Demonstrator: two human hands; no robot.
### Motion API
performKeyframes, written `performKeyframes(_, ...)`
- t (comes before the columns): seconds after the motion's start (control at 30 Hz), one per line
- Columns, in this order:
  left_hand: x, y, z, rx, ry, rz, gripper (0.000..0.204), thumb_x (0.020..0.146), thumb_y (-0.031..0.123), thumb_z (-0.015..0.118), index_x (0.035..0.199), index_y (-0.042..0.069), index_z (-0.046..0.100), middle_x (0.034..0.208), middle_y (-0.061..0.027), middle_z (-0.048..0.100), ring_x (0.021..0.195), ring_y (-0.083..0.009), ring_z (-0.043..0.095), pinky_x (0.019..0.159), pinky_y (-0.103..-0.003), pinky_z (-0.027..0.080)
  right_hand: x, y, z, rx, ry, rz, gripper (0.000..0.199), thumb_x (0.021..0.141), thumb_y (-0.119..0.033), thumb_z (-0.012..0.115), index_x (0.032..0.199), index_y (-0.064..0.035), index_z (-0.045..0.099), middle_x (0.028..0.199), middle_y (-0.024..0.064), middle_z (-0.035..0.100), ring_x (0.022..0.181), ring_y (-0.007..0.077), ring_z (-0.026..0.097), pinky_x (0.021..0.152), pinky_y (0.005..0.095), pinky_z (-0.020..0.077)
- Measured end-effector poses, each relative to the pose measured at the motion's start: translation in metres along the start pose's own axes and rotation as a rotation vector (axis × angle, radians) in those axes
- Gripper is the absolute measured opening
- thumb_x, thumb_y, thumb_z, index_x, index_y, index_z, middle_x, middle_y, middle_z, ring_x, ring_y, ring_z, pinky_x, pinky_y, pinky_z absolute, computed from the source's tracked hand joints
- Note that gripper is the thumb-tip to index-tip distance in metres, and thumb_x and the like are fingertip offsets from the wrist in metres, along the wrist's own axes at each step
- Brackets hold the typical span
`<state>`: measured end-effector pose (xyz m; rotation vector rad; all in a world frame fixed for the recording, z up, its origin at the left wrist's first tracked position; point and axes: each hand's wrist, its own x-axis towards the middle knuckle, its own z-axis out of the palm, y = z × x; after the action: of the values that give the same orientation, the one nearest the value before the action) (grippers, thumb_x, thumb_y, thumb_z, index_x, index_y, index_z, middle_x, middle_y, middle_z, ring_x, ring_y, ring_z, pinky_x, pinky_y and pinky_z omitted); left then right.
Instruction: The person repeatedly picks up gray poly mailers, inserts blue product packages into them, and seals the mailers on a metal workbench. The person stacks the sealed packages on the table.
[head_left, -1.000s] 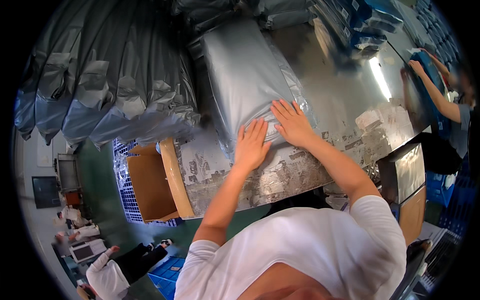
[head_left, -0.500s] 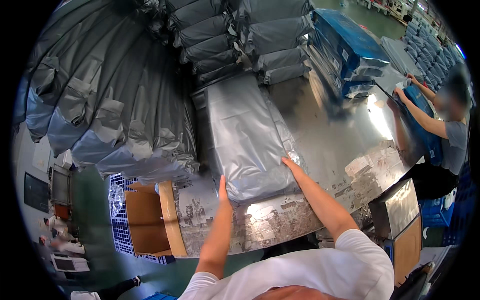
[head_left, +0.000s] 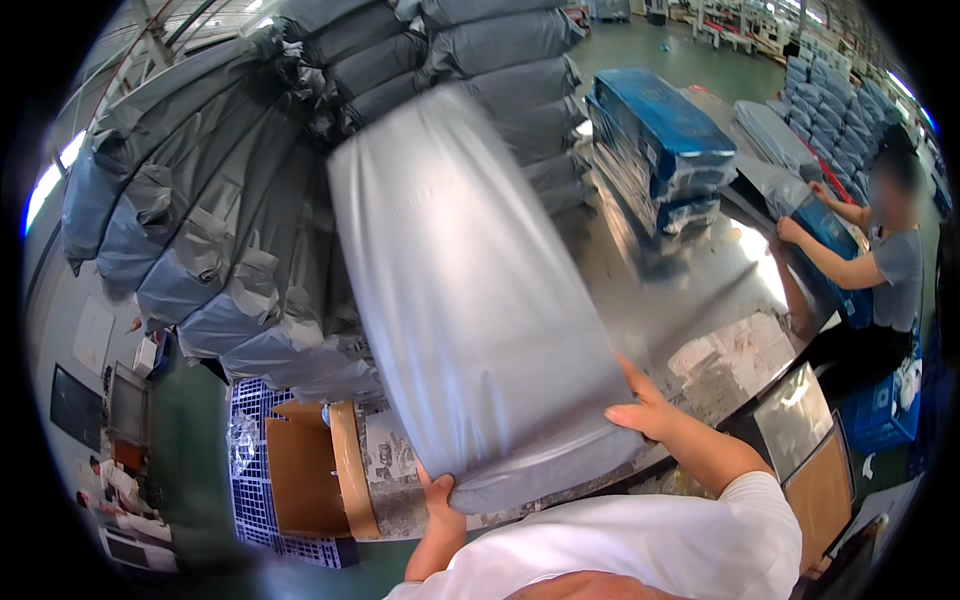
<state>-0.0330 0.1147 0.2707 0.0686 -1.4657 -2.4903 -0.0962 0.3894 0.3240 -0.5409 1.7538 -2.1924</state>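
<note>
Lifting the grey bag (head_left: 470, 300) off the table (head_left: 720, 330), left hand (head_left: 438, 500) and right hand (head_left: 645, 408) clamped on its near corners, next I'd guess it needs a steady swing onto the pile (head_left: 210, 220).

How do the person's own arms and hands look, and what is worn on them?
Both forearms are bare, coming from the short sleeves of a white T-shirt. The left hand and the right hand are ungloved. No watch, ring or bracelet shows on the visible parts.
</note>
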Motion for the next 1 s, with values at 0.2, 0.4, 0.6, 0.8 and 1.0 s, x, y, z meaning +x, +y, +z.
performKeyframes(0.2, 0.112, 0.041, 0.045, -0.044, -0.420, 0.275, 0.073, 0.066, 0.025, 0.069, 0.124, -0.004, 0.034, 0.115, -0.0179, 0.048, 0.100, -0.0299, 0.053, 0.081, -0.043, 0.049, 0.040, -0.082, -0.038, -0.107, 0.117, -0.375, 0.090, 0.066, -0.025, 0.060, 0.138, 0.0028, 0.015, 0.137, 0.0157, 0.030, 0.125, 0.0255, 0.030, 0.103, 0.0368, 0.0222)
performKeyframes(0.4, 0.273, 0.194, 0.213, -0.157, -0.426, 0.657, 0.021, 0.079, 0.027, 0.049, 0.085, 0.006, 0.049, 0.088, -0.0070, 0.054, 0.082, -0.0200, 0.054, 0.077, -0.034, 0.047, 0.192, -0.253, -0.084, -0.149, 0.331, -0.833, 0.050, 0.078, -0.030, 0.055, 0.118, -0.0003, 0.046, 0.097, 0.0112, 0.059, 0.078, 0.0169, 0.058, 0.069, 0.0298, 0.0484)
performKeyframes(0.6, 0.417, 0.301, 0.354, 0.016, -0.756, 0.507, 0.068, 0.087, 0.057, 0.026, 0.119, 0.001, 0.049, 0.111, -0.0134, 0.058, 0.100, -0.0277, 0.056, 0.089, -0.040, 0.041, 0.349, -0.473, -0.150, -0.361, 0.491, -0.852, 0.042, 0.083, -0.042, 0.045, 0.088, -0.0026, 0.061, 0.073, 0.0121, 0.060, 0.068, 0.0281, 0.056, 0.067, 0.0373, 0.0443)
performKeyframes(0.8, 0.514, 0.222, 0.350, 0.488, -0.212, 0.464, 0.066, 0.087, 0.056, 0.031, 0.119, 0.001, 0.047, 0.112, -0.0117, 0.057, 0.106, -0.0255, 0.051, 0.087, -0.039, 0.042, 0.432, -0.368, -0.160, -1.540, 0.945, -1.319, 0.055, 0.081, -0.044, 0.048, 0.119, -0.0040, 0.049, 0.120, 0.0193, 0.048, 0.116, 0.0294, 0.043, 0.096, 0.0392, 0.0335)
performKeyframes(1.0, 0.552, 0.083, 0.274, 0.470, -0.121, 0.731, 0.067, 0.087, 0.049, 0.043, 0.137, 0.012, 0.019, 0.135, -0.0112, 0.033, 0.123, -0.0245, 0.032, 0.100, -0.036, 0.025, 0.467, -0.163, -0.193, -1.652, 0.870, -1.489, 0.061, 0.069, -0.044, 0.065, 0.123, -0.0212, 0.048, 0.122, 0.0077, 0.048, 0.115, 0.0247, 0.043, 0.092, 0.0548, 0.0295)
